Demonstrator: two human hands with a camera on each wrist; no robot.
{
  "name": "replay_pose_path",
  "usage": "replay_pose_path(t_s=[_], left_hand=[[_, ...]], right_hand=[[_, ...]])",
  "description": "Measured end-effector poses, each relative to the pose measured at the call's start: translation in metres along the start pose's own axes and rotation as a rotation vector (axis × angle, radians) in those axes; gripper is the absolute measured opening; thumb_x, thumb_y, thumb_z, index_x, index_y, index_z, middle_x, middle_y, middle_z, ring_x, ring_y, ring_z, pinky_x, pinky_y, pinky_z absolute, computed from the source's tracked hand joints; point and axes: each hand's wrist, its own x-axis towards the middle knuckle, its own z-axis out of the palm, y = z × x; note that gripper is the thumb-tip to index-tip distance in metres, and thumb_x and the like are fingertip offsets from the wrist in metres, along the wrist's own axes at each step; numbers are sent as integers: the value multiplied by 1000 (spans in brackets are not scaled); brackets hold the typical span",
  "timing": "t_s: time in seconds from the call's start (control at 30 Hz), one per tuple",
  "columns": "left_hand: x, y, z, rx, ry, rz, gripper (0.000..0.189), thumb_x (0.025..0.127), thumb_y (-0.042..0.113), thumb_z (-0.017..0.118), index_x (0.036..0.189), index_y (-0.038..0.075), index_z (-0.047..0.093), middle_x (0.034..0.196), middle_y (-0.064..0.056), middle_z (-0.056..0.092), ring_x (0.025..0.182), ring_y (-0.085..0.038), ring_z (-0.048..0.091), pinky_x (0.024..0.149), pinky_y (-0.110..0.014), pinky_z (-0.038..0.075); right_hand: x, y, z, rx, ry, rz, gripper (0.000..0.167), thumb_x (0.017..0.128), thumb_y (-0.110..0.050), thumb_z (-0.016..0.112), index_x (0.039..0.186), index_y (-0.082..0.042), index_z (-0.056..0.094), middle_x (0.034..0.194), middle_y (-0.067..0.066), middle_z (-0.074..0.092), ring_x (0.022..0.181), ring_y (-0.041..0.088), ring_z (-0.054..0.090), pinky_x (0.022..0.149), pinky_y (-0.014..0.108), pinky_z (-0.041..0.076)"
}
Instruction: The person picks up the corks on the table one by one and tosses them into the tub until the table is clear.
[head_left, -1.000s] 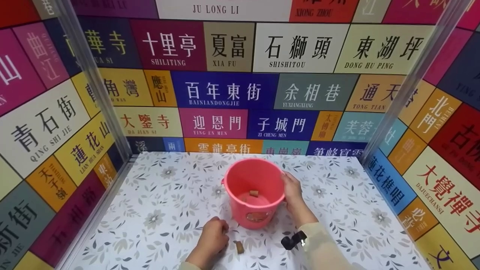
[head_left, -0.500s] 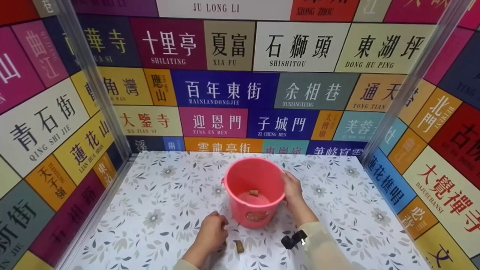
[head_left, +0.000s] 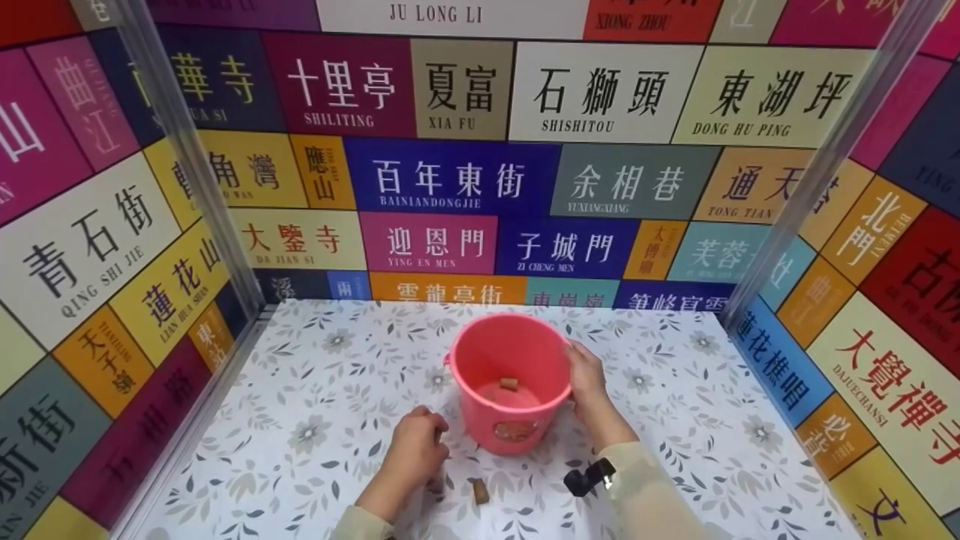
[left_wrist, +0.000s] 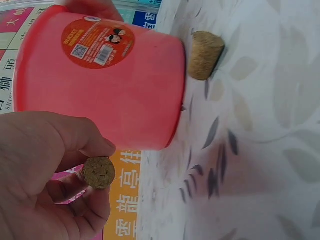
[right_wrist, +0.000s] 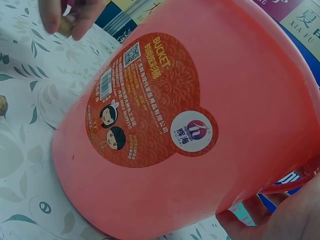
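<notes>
My left hand is left of the pink bucket, at its near side. Its thumb and fingers pinch a brown cork stopper, whose round end shows in the left wrist view. A second cork stopper lies on the patterned table in front of the bucket. My right hand grips the bucket's right side at the rim; part of its fingers shows in the right wrist view. The bucket stands upright, with a cork stopper on its floor.
The white table has a leaf-and-flower print. Walls with coloured name panels close it in at the back and both sides. A black device sits at my right wrist. The bucket has a red label.
My left hand has moved a little away from me and to the left. My right hand, the bucket and the stopper lying on the table have stayed in place.
</notes>
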Motion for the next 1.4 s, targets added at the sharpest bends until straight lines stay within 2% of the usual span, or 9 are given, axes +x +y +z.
replay_pose_path(t_s=[0.17,0.43,0.57,0.83,1.0,1.2,1.4], left_hand=[[6,1,-9,31,97,53,21,72,-5,73,92,1,78,80,-3,59,75,-20,59,72,-37,56],[16,8,-21,45,129,57,21,72,-4,74,91,3,79,81,-4,62,77,-24,63,75,-41,58],[21,11,-28,67,169,79,21,72,-5,74,91,3,79,81,-6,63,78,-28,66,76,-44,60],[28,13,-47,139,189,131,21,70,-5,72,89,1,79,79,-8,64,79,-32,66,76,-45,59],[34,18,-59,131,202,112,22,70,-5,73,90,2,80,79,-7,63,79,-32,65,76,-45,58],[42,27,-68,125,165,60,23,75,-3,71,95,2,81,84,-8,66,85,-32,67,81,-46,59],[48,32,-76,106,200,36,22,75,-4,71,95,1,80,86,-10,67,86,-34,68,83,-47,59]], right_hand=[[-1,-1,-1,-6,-13,-7,45,111,-30,50,147,-5,62,141,26,65,124,37,66,100,43,60],[-1,1,-2,-11,-12,23,46,112,-30,48,150,-7,59,148,25,62,133,40,62,114,53,53],[-1,1,0,-14,-5,15,45,112,-30,48,149,-6,60,147,25,62,132,40,63,113,53,53],[-1,0,0,-16,-6,21,48,112,-31,48,150,-5,58,150,26,60,135,41,60,115,52,51],[0,0,1,-9,-11,31,47,112,-32,49,149,-6,60,147,24,62,132,38,62,114,52,52],[1,0,-1,-27,-16,48,46,111,-32,48,149,-9,60,146,22,63,130,36,63,112,51,53],[2,0,0,-29,-15,45,46,111,-33,48,149,-9,61,145,22,63,128,34,64,112,49,54]])
